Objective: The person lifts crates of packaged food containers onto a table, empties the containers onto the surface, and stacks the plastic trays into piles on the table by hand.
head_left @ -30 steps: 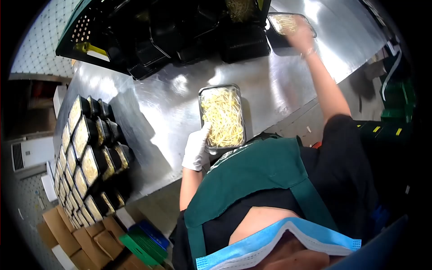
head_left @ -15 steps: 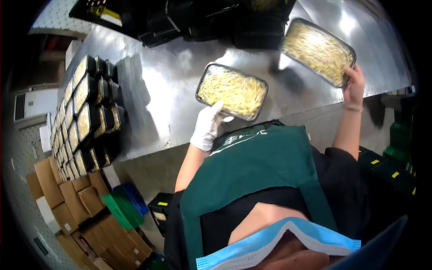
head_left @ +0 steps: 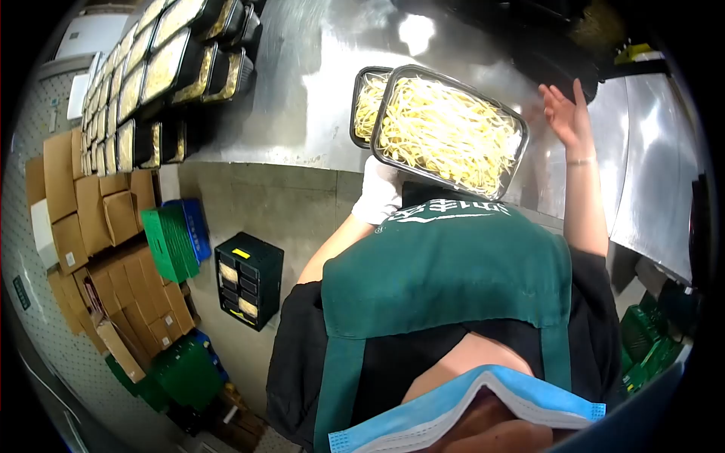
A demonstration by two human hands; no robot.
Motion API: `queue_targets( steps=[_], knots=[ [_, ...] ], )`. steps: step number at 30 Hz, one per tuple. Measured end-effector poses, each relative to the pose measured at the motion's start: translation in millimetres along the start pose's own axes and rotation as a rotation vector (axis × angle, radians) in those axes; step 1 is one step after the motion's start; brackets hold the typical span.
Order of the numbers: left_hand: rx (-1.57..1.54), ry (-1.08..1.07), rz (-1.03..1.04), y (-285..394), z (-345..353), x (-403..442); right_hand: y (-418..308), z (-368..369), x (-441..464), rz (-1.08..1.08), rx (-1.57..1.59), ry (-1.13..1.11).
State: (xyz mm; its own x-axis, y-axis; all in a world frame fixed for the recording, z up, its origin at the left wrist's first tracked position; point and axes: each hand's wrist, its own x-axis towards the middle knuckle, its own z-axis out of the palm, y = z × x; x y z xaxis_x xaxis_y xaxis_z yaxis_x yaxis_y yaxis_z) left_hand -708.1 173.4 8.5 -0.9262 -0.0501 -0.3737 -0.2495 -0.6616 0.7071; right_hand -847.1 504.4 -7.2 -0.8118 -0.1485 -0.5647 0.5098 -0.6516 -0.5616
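Note:
My left hand (head_left: 379, 190), in a white glove, is under two black trays of pale yellow sprouts with clear covers, its fingers mostly hidden beneath them. The larger-looking tray (head_left: 449, 132) lies tilted over the other tray (head_left: 368, 106), which shows only at its left end. To the right, my bare right hand (head_left: 566, 117) is raised with its fingers apart, holding nothing, beside dark empty-looking containers.
Stacked sprout trays (head_left: 165, 66) stand at the upper left of the metal table (head_left: 294, 136). Cardboard boxes (head_left: 117, 219), green crates (head_left: 168, 245) and a black crate (head_left: 260, 281) are on the floor at left. Dark containers (head_left: 551, 57) lie at the upper right.
The tray from my right hand now overlaps the one at my left hand, and my right hand has let go. The view has swung, shifting the stacked trays up and bringing more floor into sight.

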Motion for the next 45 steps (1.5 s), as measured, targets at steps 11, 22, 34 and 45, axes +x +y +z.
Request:
queue_targets(
  steps=[11, 22, 34, 45],
  knots=[
    [0.395, -0.184, -0.464, 84.3, 1.9, -10.6, -66.5, -6.2, 4.0, -1.0, -1.981, 0.432],
    [0.165, -0.023, -0.115, 70.0, -0.7, -14.5, -51.5, -0.9, -44.9, -0.278, -1.691, 0.254],
    [0.44, -0.247, -0.336, 72.6, -19.9, -3.5, 11.2, -120.7, -97.6, -0.391, -0.218, 0.335],
    [0.057, -0.084, -0.222, 39.7, -37.7, 23.6, 69.1, 169.6, -81.2, -0.082, -0.556, -0.264]
  ],
)
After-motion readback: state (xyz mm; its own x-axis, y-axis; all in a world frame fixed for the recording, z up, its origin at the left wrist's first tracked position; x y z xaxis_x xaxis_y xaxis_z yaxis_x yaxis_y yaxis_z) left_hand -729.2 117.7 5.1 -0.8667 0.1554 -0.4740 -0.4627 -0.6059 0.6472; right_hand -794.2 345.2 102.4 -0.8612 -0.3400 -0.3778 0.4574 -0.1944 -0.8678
